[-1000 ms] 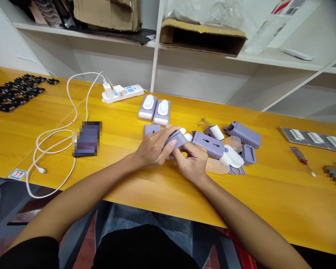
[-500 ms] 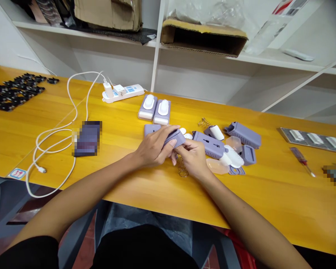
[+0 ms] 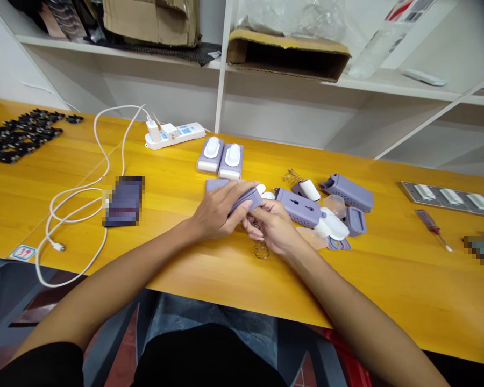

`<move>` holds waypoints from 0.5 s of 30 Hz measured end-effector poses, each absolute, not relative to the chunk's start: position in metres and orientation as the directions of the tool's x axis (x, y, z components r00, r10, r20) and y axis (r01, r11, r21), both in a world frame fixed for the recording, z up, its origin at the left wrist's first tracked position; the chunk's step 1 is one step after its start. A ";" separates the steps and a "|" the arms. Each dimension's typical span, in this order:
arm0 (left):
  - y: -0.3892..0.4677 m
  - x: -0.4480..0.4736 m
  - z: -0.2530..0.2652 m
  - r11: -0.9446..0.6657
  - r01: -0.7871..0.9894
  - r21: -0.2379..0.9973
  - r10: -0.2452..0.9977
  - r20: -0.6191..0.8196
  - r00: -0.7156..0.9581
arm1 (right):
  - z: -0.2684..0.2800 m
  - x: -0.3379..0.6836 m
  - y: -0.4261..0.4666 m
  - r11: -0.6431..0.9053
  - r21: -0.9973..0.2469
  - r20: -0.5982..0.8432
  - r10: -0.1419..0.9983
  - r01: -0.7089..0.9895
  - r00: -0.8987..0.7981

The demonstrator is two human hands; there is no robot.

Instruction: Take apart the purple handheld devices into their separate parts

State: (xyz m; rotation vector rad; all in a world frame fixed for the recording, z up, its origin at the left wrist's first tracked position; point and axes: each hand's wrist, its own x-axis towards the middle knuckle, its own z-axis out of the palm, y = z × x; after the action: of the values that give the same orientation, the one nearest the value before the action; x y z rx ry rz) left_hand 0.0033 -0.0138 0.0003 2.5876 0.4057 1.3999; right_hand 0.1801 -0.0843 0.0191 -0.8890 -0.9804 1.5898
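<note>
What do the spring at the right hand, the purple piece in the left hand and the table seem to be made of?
Spring: probably bare metal wire; thin, coppery-looking open coils.
Purple piece: likely moulded plastic; smooth, matt, evenly coloured.
Table: wood or wood-look laminate, I can't tell which; glossy yellow-brown with faint grain and light reflections.

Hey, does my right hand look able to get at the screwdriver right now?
Probably yes: the loose parts short of the screwdriver look low enough to reach over, though your right hand seems to hold a coil spring.
</note>
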 end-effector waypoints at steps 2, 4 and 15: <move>-0.013 0.003 0.002 -0.951 0.153 0.269 0.308 0.794 0.523 | 0.019 0.181 -0.084 -0.178 -0.900 -0.095 0.971 -0.397 -0.220; -0.013 0.003 0.002 -0.949 0.142 0.281 0.312 0.787 0.532 | 0.018 0.180 -0.083 -0.192 -0.891 -0.107 0.969 -0.412 -0.221; -0.013 0.000 -0.002 -0.892 0.210 0.400 0.445 0.704 0.553 | 0.008 0.174 -0.089 0.244 -0.961 0.256 0.963 0.134 0.081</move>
State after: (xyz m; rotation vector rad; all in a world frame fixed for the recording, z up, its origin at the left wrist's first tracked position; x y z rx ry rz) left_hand 0.0003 -0.0133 -0.0017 2.5217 0.5448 1.2556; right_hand 0.1744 -0.0893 0.0076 -1.1505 -1.3344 0.8901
